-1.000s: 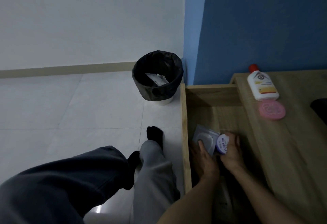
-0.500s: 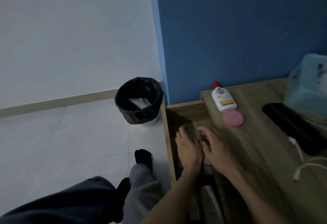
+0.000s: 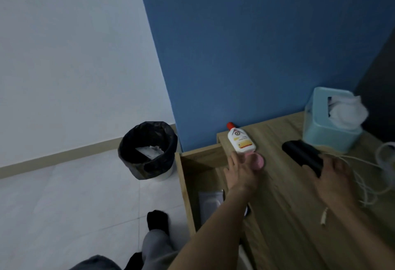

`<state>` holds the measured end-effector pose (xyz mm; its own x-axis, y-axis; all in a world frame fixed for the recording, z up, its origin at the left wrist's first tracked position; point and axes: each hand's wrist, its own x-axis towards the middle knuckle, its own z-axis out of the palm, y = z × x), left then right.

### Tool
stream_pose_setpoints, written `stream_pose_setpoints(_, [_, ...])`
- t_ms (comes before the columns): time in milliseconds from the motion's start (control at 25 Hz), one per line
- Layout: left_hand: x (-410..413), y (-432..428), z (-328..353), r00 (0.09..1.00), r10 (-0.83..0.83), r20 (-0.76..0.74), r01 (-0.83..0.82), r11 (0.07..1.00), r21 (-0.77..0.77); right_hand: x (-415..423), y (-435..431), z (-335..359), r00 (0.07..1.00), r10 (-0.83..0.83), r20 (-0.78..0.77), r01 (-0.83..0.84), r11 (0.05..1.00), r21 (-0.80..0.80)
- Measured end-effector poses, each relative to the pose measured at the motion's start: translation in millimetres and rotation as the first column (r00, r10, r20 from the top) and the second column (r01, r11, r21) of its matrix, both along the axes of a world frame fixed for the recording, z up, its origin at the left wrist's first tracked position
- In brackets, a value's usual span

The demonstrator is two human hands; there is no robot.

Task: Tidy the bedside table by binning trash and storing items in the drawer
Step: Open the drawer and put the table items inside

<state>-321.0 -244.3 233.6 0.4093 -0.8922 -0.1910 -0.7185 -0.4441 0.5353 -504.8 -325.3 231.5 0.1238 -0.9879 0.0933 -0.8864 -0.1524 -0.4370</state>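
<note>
**Both hands reach across the bedside table above the open drawer**

The light wooden bedside table [image 3: 284,201] stands against a blue wall. Its drawer [image 3: 201,157] is pulled out on the person's left. A clear plastic blister pack [image 3: 210,202] lies in the drawer, partly hidden by the left forearm.

The left hand [image 3: 241,172] is stretched forward over the table's left edge, with its fingers extended and slightly spread. It lies over a round pink disc [image 3: 260,161] and covers the disc's near side. Motion blur hides whether the fingers touch it. Just beyond the disc, a white plastic lotion bottle with a red cap [image 3: 240,141] lies flat, its cap toward the wall.

The right hand [image 3: 334,179] is open and spread farther right. Its fingertips are at the near end of a long black oblong case [image 3: 301,155] that lies on the tabletop. No grip around the case can be made out.

A tangled white cable [image 3: 364,188] lies to the right of that hand. Behind the case a pale teal tissue box [image 3: 327,133] has a white tissue [image 3: 347,111] sticking out.

On the white tiled floor, near the corner of the drawer, stands a small bin lined with a black bag [image 3: 154,167]. White paper scraps [image 3: 149,150] lie inside it. A leg in grey trousers with a black sock [image 3: 158,220] rests beside the drawer.
</note>
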Motion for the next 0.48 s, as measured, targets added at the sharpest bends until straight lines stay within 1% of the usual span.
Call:
stream_pose_setpoints(80, [-1, 0, 0, 0.999, 0.007, 0.042, -0.007, 1.000, -0.010, -6, -8, 4, 1.000, -0.014, 0.023, 0.011, 0.992, 0.128])
stream_pose_setpoints(160, [-3, 3, 0, 0.997, 0.011, 0.076, -0.009, 1.000, -0.026, -9, -14, 12, 0.997, -0.019, 0.070, 0.003, 0.978, 0.209])
stream_pose_setpoints(280, [-7, 9, -2, 0.995, 0.014, 0.101, -0.011, 0.999, -0.030, -10, -18, 15, 0.995, 0.000, 0.100, -0.018, 0.984, 0.177])
stream_pose_setpoints(480, [-5, 22, -1, 0.997, 0.005, 0.071, 0.000, 0.998, -0.067, -15, -12, 26, 0.986, -0.009, 0.164, -0.018, 0.987, 0.162])
